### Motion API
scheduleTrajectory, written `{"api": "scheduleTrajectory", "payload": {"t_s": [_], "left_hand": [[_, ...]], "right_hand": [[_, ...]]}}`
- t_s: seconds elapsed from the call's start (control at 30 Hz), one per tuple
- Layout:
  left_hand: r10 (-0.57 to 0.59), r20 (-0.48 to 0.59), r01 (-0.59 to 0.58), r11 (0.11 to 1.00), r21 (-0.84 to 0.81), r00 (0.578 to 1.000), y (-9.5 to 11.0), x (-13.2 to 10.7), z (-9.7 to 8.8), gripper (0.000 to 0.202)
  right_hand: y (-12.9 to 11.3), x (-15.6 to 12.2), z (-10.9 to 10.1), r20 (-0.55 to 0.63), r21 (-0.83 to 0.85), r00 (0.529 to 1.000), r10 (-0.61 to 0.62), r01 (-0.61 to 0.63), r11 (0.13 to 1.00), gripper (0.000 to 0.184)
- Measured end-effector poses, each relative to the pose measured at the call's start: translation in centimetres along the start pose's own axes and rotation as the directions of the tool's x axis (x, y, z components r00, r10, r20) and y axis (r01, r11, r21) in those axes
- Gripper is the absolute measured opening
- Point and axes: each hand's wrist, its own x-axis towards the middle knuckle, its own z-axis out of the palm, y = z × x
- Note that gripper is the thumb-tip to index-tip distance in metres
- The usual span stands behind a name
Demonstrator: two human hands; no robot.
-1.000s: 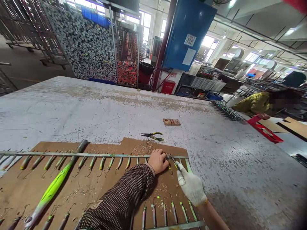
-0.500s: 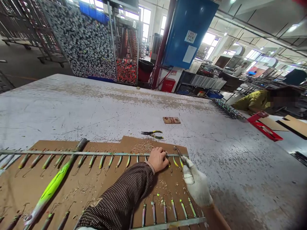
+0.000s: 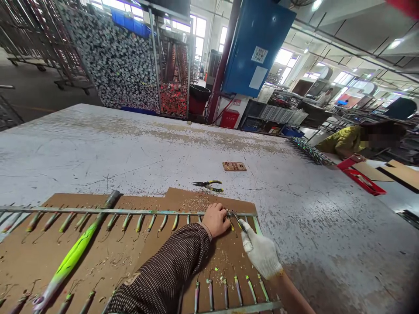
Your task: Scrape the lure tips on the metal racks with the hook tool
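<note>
Right hand [image 3: 261,254] has shifted leftward, gripping a tool [image 3: 237,218], while the left hand's [image 3: 216,221] grip is unclear.

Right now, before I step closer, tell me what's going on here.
A person's bare left hand rests on a metal bar lined with small hooked pieces, over cardboard. The gloved right hand holds a tool, its tip at the bar beside the left hand. Loose pliers lie on the table beyond.
</note>
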Motion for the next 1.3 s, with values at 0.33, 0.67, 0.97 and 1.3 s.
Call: {"api": "scheduleTrajectory", "payload": {"t_s": [0.33, 0.67, 0.97, 1.3], "left_hand": [[-0.002, 0.014, 0.002, 1.0, -0.001, 1.0, 0.05, -0.11, -0.33, 0.014], [0.004, 0.006, -0.004, 1.0, 0.003, 1.0, -0.02, -0.16, -0.13, 0.015], [0.006, -0.012, -0.006, 1.0, -0.014, 1.0, -0.07, -0.21, -0.12, 0.013], [0.011, -0.028, -0.011, 1.0, 0.003, 1.0, -0.2, -0.31, 0.13, 0.013]], "right_hand": [[0.33, -0.46, 0.41, 0.026, 0.02, 0.999, -0.031, 0.03, 0.999, 0.049], [0.44, -0.02, 0.26, 0.055, 0.034, 0.998, 0.029, -0.031, 0.999, 0.047], [0.68, -0.32, 0.69, 0.056, -0.013, 0.998, 0.03, -0.03, 0.999, 0.049], [0.72, -0.23, 0.61, 0.078, 0.083, 0.996, 0.048, -0.054, 0.995, 0.049]]}}
